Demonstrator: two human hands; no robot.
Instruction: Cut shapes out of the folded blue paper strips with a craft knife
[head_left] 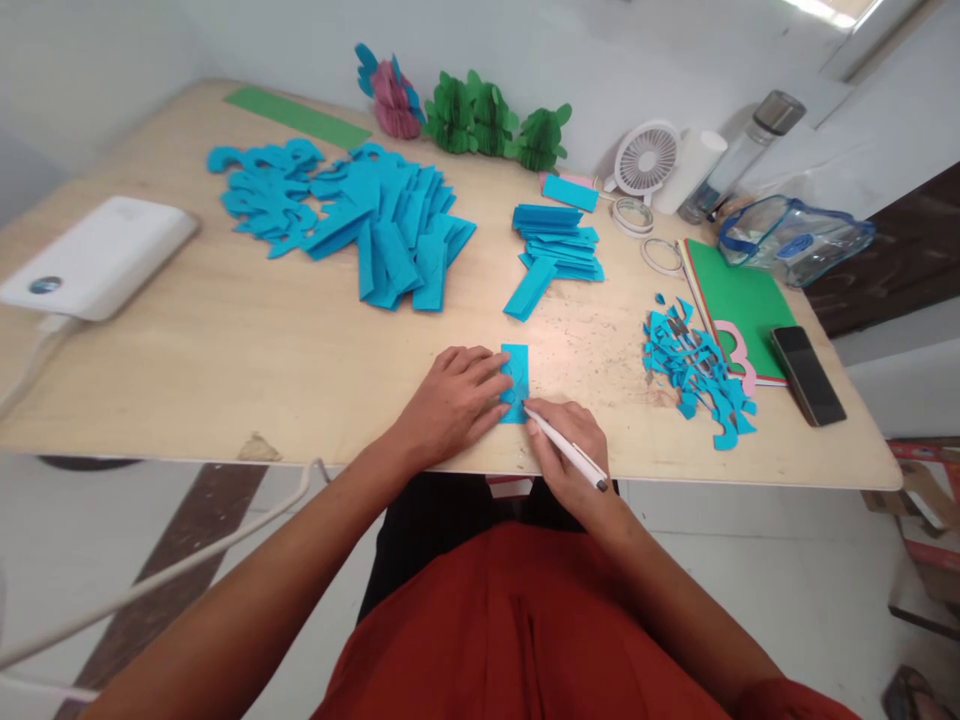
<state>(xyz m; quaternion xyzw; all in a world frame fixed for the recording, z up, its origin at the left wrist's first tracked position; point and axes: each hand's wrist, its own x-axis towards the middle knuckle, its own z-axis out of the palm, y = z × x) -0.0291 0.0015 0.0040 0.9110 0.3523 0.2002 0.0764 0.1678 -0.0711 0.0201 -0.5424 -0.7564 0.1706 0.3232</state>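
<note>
Partly under left grip (459, 398), blue paper (516, 358), flat

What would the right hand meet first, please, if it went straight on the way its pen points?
Sliding over the small blue paper with its white pen, the right hand would probably meet the left hand first; how close the pen tip sits to the paper is unclear.

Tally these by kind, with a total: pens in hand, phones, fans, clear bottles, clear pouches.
Pen, in the right hand: 1
Phone: 1
Fan: 1
Clear bottle: 1
Clear pouch: 1
Total: 5
</note>
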